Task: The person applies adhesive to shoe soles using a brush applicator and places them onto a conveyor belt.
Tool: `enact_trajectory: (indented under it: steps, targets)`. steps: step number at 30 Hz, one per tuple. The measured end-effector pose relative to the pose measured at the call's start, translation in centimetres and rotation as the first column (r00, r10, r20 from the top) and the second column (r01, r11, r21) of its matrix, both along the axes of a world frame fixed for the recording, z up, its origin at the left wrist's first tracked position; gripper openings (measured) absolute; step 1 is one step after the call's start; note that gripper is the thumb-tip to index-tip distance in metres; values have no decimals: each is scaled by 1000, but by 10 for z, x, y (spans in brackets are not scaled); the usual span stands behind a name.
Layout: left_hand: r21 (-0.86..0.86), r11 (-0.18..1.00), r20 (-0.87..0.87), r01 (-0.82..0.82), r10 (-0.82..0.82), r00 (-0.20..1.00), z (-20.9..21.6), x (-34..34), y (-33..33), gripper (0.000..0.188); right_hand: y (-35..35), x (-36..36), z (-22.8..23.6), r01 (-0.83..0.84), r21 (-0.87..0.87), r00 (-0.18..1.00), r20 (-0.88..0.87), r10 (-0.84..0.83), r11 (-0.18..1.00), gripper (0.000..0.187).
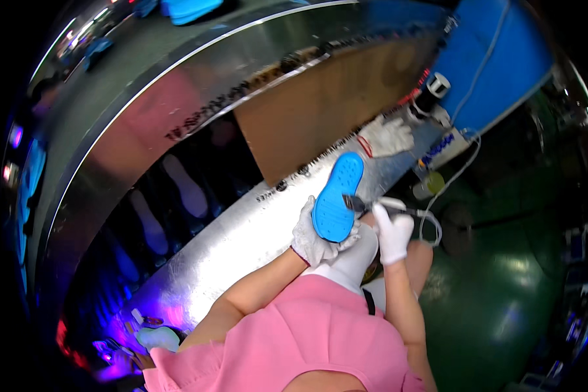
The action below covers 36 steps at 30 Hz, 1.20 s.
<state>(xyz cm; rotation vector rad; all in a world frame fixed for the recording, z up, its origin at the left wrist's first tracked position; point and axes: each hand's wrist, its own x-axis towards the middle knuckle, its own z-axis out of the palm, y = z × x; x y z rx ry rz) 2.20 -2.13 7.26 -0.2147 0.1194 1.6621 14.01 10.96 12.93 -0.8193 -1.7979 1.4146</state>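
My left hand [313, 233], in a white knit glove, grips a bright blue shoe sole [336, 208] from below and the side. The sole stands tilted, its dotted inner face toward me. A brush [353, 203] with a dark, flat head rests against or just over the sole's right edge; whether it touches cannot be told. Its handle runs into my right hand [393, 231], also white-gloved, whose fingers are closed round it. A clear hose [436, 230] loops by that hand.
Beyond the sole runs a shiny metal ledge [222, 261], with a spare white glove [389, 136] on it. Behind it lean a cardboard sheet [326, 104] and a conveyor [242, 39]. Soles hang in a dark opening at left. A small yellowish jar [428, 185] stands at right.
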Motion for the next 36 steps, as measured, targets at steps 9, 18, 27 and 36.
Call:
enact_trajectory:
  steps: [9, 18, 27, 36]
  targets:
    - [-235, 957, -96, -170, 151, 984, 62, 21, -2, 78, -49, 12, 85, -377, 677, 917, 371, 149, 632, 17]
    - [29, 953, -791, -303, 207, 575, 64, 38, -19, 53, -50, 1, 99, -198, 353, 978, 2, 210, 915, 18]
    - [85, 934, -206, -348, 358, 911, 84, 38, -27, 71, -52, 7, 97, -172, 8, 983, -64, 172, 985, 14]
    - [287, 926, -141, -245, 294, 945, 88, 35, -31, 83, -65, 12, 94, -106, -147, 994, -27, 103, 983, 18]
